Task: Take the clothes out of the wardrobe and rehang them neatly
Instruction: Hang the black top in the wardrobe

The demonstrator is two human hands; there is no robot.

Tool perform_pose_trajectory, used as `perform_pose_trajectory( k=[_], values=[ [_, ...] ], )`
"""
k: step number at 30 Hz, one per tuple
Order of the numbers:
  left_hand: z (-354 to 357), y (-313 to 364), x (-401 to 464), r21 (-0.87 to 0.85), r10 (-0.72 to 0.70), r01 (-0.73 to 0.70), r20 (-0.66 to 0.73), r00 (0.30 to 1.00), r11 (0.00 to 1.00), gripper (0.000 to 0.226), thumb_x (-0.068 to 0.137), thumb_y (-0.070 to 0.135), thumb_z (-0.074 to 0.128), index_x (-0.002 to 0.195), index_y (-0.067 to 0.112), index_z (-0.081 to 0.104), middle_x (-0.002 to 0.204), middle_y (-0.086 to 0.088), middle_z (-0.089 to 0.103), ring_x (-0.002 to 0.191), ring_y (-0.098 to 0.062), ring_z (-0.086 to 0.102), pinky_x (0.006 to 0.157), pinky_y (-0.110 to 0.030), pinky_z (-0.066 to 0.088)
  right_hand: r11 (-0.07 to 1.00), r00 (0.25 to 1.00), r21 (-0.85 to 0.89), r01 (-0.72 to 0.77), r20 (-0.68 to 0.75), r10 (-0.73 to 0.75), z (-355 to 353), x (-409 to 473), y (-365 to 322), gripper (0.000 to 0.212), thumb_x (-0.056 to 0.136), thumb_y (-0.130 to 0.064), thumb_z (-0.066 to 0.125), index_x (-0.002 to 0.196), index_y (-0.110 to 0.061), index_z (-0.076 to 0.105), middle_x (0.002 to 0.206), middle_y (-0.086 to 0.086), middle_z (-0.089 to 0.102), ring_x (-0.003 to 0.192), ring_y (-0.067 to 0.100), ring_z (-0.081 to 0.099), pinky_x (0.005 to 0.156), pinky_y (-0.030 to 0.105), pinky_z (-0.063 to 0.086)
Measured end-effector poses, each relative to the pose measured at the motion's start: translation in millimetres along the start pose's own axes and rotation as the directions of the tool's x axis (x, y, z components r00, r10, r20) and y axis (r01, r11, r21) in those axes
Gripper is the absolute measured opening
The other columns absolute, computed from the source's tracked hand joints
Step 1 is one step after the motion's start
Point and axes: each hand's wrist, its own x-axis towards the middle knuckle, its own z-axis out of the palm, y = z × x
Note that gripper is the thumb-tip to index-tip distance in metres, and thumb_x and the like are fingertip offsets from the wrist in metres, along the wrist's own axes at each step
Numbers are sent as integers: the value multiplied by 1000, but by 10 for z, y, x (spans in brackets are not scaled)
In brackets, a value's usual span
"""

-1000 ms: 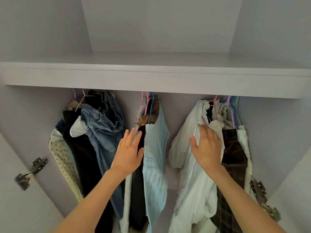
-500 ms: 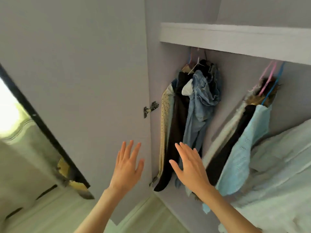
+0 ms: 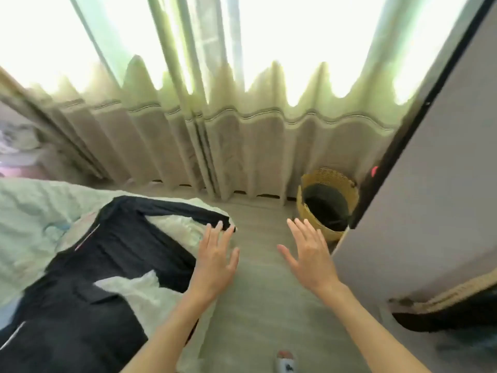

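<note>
Our left hand (image 3: 215, 261) is stretched out palm down with the fingers straight and spread, holding nothing; its fingertips lie over the end of a dark sleeve (image 3: 185, 211) at the bed's edge, though we cannot tell whether they touch it. Our right hand (image 3: 309, 254) is likewise flat and spread, empty, hovering over the floor (image 3: 258, 305) between the bed and the wardrobe door (image 3: 430, 200). The two hands are apart, side by side.

The clothes in sight lie on the bed (image 3: 29, 211) to our left: a dark garment (image 3: 88, 270) is spread across the pale, crumpled bedding, with one sleeve reaching toward the bed's corner. It has thin light stripes, one with a touch of red. We can read no brand, label or writing on it; the picture is blurred.

Ahead, a pale curtain (image 3: 242, 146) hangs to the floor with bright light behind it. A woven yellow basket (image 3: 326, 200) with a dark lining stands on the floor by the curtain, just beside the door's dark edge. A small red mark (image 3: 374, 171) sits on that edge, too blurred to read. At the bottom of the view is a slipper (image 3: 285, 360) with a dark design we cannot make out.
</note>
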Motion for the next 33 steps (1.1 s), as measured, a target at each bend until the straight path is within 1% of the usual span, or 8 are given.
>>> perform_pose_trajectory(
  k=[3, 6, 10, 15, 21, 26, 29, 33],
  values=[
    [-317, -464, -210, 40, -163, 167, -102, 981, 985, 63, 87, 44, 26, 141, 12, 37, 150, -12, 28, 142, -31, 13, 116, -43, 13, 979, 976, 29, 203, 76, -204, 332, 301, -580, 63, 91, -49, 41, 143, -14, 33, 148, 7, 36, 141, 25, 23, 112, 36, 5],
    [-434, -844, -495, 65, -376, 382, -86, 922, 922, 70, 84, 52, 16, 143, 17, 33, 153, -8, 21, 143, -28, 7, 116, -44, 15, 937, 924, 94, 336, 159, -347, 643, 428, -995, 68, 87, -54, 33, 141, -14, 37, 145, 7, 40, 139, 27, 28, 111, 36, 10],
    [-403, -1124, -912, 88, -528, 542, -144, 837, 836, 56, 87, 39, 31, 131, 11, 49, 137, -15, 46, 130, -36, 36, 98, -46, 40, 876, 821, 173, 449, 307, -482, 1017, 483, -1242, 67, 87, -52, 36, 144, -17, 31, 150, 1, 33, 142, 19, 20, 115, 33, 7],
    [-237, -1207, -1337, -24, -768, 778, -181, 615, 628, 49, 99, 32, 33, 146, 24, 22, 156, -4, 9, 144, -24, -3, 115, -40, 5, 793, 671, 211, 572, 437, -599, 1378, 595, -1556, 64, 94, -51, 39, 146, -17, 27, 151, 2, 30, 143, 19, 18, 117, 37, 15],
    [-245, -1327, -1917, -90, -859, 880, -285, 426, 466, 48, 99, 29, 34, 146, 23, 24, 156, 0, 10, 144, -19, -4, 116, -35, 2, 653, 424, 303, 694, 561, -711, 1836, 362, -2168, 61, 95, -46, 40, 147, -17, 22, 151, -1, 28, 142, 17, 19, 115, 38, 13],
    [-291, -1728, -2418, -186, -925, 937, -302, 232, 296, 46, 99, 30, 31, 144, 20, 30, 155, -3, 16, 144, -21, 1, 115, -37, 6, 561, 267, 347, 752, 617, -740, 2261, 174, -2660, 71, 90, -58, 23, 146, -15, 25, 149, 3, 33, 140, 19, 25, 114, 39, 23],
    [-283, -2119, -2556, -208, -950, 947, -248, 192, 245, 46, 99, 28, 34, 144, 21, 28, 155, -2, 14, 144, -21, -2, 116, -35, 6, 586, 256, 344, 734, 659, -707, 2579, 219, -3037, 60, 97, -44, 38, 148, -17, 19, 152, 0, 26, 142, 17, 17, 116, 33, 15],
    [-451, -2895, -2625, -196, -955, 944, -183, 232, 267, 47, 99, 27, 35, 145, 19, 28, 156, -6, 12, 144, -24, -3, 116, -37, 7, 628, 314, 286, 724, 674, -669, 3132, 376, -3698, 58, 96, -39, 45, 145, -13, 28, 146, 5, 38, 138, 20, 28, 114, 34, 21]
  ],
)
